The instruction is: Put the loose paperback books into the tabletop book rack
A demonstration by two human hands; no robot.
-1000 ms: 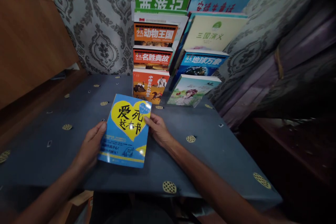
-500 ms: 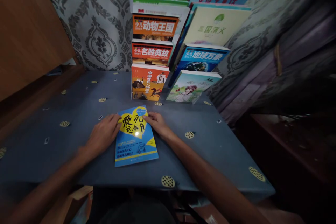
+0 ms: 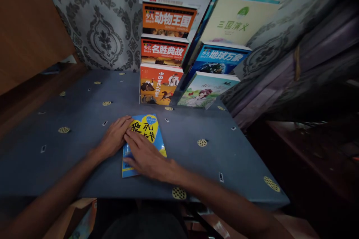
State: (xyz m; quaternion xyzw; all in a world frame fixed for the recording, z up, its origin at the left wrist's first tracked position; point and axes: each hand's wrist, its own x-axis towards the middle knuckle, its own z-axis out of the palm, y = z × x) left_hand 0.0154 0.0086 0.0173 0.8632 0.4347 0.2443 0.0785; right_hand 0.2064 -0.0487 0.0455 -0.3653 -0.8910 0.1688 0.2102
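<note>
Left fingers [image 3: 121, 123] and right fingers [image 3: 137, 140] outstretched, unclenched, over glossy rectangular blue-and-yellow book [image 3: 154, 133]

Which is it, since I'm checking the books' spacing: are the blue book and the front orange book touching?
Apart: the head view shows tablecloth between the blue book and the front orange book.

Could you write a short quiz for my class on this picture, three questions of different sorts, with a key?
1. Short answer: Which hand covers more of the blue and yellow book?
2. True or false: That book stands upright.
3. Multiple choice: How many columns do the standing books behind it form? A) one B) two C) four

Key:
1. The right hand, spread over the cover.
2. False; it lies flat on the table.
3. B
</note>
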